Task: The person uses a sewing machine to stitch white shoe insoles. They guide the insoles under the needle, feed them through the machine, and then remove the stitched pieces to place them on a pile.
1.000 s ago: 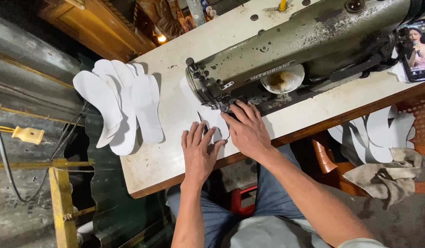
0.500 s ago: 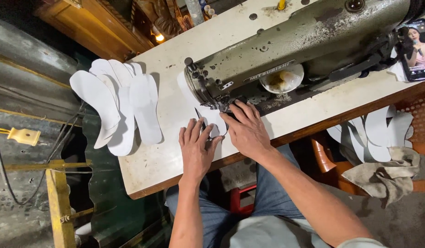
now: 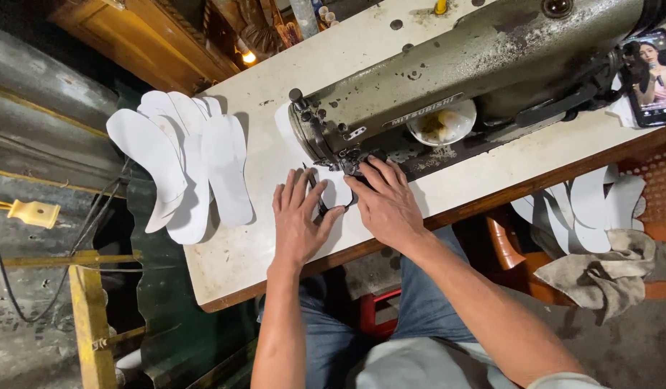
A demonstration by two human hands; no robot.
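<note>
A grey-green industrial sewing machine stands on a worn white table. A white insole-shaped piece lies flat under the needle end of the machine. My left hand presses flat on the piece's near left side, fingers spread. On the right side of the same piece rests my right hand, fingertips close to the presser foot. Neither hand is closed around anything.
A fanned stack of white insole pieces lies at the table's left end, overhanging the edge. A small white bowl sits by the machine, a phone at far right. More white pieces and a rag rest on an orange chair.
Both hands have stayed pressed on the white piece at the needle, shifting only slightly. The stack at the left has not moved.
</note>
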